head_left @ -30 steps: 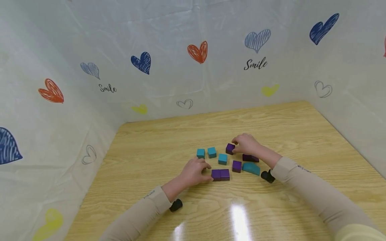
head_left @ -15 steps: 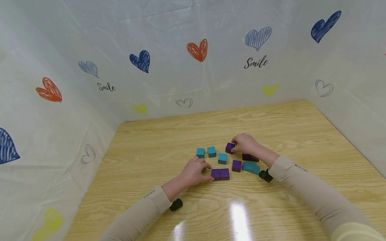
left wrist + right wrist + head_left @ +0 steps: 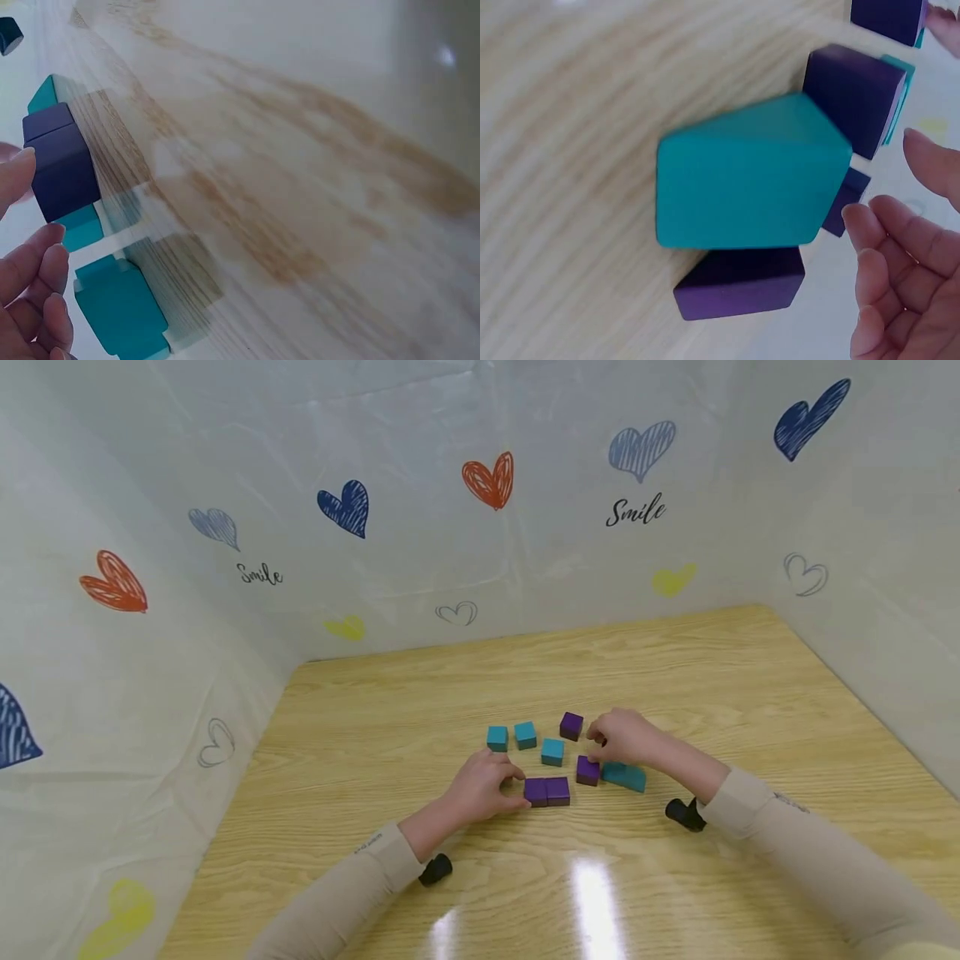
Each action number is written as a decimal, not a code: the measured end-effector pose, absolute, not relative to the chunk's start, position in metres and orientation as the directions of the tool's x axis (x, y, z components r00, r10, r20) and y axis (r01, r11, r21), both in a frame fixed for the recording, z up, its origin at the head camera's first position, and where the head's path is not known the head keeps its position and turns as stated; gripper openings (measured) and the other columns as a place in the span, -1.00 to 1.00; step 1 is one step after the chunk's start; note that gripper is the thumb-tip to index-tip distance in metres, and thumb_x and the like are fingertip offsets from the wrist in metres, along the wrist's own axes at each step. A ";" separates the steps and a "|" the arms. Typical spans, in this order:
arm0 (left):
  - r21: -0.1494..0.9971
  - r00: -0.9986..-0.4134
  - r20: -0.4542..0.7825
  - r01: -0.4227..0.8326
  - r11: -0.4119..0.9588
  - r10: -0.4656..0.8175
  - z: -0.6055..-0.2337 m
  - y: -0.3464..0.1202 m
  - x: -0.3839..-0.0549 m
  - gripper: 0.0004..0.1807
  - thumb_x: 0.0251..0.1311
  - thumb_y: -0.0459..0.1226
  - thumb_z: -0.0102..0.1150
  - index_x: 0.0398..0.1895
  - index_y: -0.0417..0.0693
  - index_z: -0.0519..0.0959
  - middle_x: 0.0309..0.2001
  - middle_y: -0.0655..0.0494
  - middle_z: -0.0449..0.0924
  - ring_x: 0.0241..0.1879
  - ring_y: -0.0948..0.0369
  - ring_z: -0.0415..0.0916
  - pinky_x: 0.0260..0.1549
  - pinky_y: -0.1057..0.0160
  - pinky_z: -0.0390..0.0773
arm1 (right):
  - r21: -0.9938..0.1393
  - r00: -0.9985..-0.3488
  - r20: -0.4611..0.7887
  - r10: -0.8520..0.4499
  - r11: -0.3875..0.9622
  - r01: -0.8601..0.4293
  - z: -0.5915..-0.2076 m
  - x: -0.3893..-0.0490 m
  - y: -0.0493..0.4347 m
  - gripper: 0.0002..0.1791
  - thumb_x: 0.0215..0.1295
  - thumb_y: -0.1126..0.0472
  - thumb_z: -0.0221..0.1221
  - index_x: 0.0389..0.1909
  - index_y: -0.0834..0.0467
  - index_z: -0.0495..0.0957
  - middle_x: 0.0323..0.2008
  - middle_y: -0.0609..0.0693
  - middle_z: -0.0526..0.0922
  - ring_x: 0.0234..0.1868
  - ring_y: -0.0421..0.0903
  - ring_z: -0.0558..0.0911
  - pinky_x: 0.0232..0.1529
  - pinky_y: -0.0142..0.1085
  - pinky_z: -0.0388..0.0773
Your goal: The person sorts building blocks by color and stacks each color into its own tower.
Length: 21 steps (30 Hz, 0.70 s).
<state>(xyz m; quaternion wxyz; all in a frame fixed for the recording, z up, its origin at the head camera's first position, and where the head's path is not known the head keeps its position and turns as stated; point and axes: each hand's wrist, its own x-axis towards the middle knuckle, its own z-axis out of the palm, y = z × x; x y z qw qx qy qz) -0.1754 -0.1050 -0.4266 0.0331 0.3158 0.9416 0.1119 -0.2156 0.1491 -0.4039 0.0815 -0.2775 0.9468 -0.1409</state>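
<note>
My left hand (image 3: 483,789) rests at the left end of two purple blocks (image 3: 547,791) lying side by side. In the left wrist view its thumb (image 3: 15,176) tip overlaps the purple edge, with the fingers spread apart from it. My right hand (image 3: 630,739) hovers with loosely bent fingers, right of a purple cube (image 3: 572,726) and over another purple cube (image 3: 588,770) and a teal curved-top block (image 3: 624,777). From the right wrist, its fingers show nothing between them. A dark purple slanted block (image 3: 742,285) beside the teal one is hidden by the right hand in the head view.
Several teal cubes (image 3: 552,752) stand beyond the purple pair. The wooden table (image 3: 390,710) is bordered by a white sheet (image 3: 420,560) printed with hearts. Black wrist cameras (image 3: 684,815) hang beneath both sleeves.
My right hand has let go of the far purple cube and moved right and toward me, now covering the dark purple slanted block. The left hand has stayed in place.
</note>
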 end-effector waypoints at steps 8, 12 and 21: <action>0.243 -0.804 -0.002 0.577 0.780 0.595 -0.426 -0.104 -0.175 -0.61 -0.04 0.05 0.31 -0.21 0.03 0.66 -0.36 0.24 0.56 -0.40 0.33 0.28 -0.33 0.36 0.26 | -0.328 -0.802 -0.110 -0.587 0.783 -0.528 -0.407 -0.204 0.146 -0.76 0.00 0.17 0.32 -0.36 0.25 0.61 -0.65 -0.14 0.38 -0.59 -0.24 0.26 -0.45 -0.37 0.25; 0.251 -0.805 -0.007 0.573 0.781 0.593 -0.426 -0.104 -0.175 -0.61 -0.03 0.05 0.30 -0.21 0.02 0.66 -0.36 0.24 0.55 -0.41 0.32 0.26 -0.35 0.38 0.25 | -0.317 -0.802 -0.090 -0.591 0.780 -0.539 -0.409 -0.202 0.145 -0.71 -0.03 0.16 0.34 -0.30 0.26 0.63 -0.62 -0.14 0.46 -0.55 -0.22 0.34 -0.35 -0.30 0.37; 0.238 -0.805 -0.003 0.576 0.782 0.593 -0.428 -0.104 -0.175 -0.62 -0.03 0.05 0.30 -0.21 0.04 0.66 -0.39 0.25 0.52 -0.43 0.31 0.19 -0.39 0.39 0.20 | -0.230 -0.794 -0.030 -0.607 0.778 -0.585 -0.412 -0.196 0.143 -0.80 -0.06 0.18 0.33 -0.41 0.20 0.64 -0.46 -0.03 0.64 -0.45 -0.10 0.48 -0.28 -0.12 0.40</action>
